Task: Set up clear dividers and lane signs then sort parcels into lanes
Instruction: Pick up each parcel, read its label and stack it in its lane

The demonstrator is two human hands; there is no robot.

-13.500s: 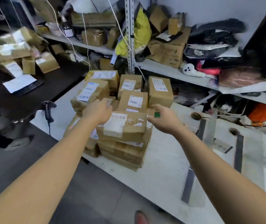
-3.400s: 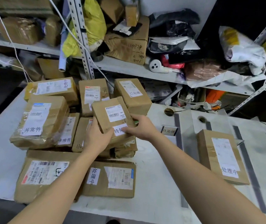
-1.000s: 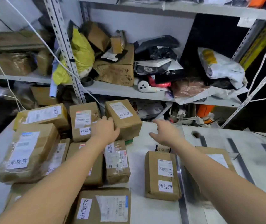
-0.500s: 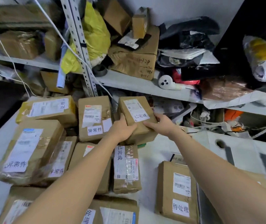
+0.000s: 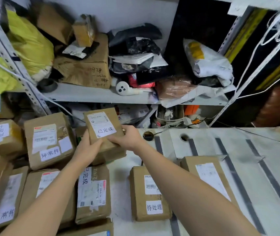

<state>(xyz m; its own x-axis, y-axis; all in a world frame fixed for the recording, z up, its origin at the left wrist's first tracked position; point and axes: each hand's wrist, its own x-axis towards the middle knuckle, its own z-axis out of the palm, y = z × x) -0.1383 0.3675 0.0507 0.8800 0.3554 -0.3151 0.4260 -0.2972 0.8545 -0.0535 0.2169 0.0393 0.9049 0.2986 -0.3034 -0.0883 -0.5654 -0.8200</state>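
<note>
Both hands hold one brown parcel (image 5: 103, 128) with a white 已完成 label, tilted up above the pile. My left hand (image 5: 89, 147) grips its lower left edge and my right hand (image 5: 127, 137) its lower right edge. Below lies another 已完成 parcel (image 5: 93, 193). A 待处理 parcel (image 5: 148, 193) lies flat on the white table (image 5: 123, 167) to the right of it. One more parcel (image 5: 209, 176) lies in a lane beyond my right forearm. Clear dividers with grey strips (image 5: 234, 169) mark lanes across the right of the table.
Several brown parcels crowd the left of the table, among them a 异常件 parcel (image 5: 48, 140). A cluttered metal shelf (image 5: 93, 94) runs behind the table with boxes, bags and a white handheld device (image 5: 125, 89). Two cable holes (image 5: 183, 137) sit at the table's back edge.
Both hands have lifted the 已完成 parcel off the pile and tilted it up; half a second ago they were just closing on it. The view has swung right.
</note>
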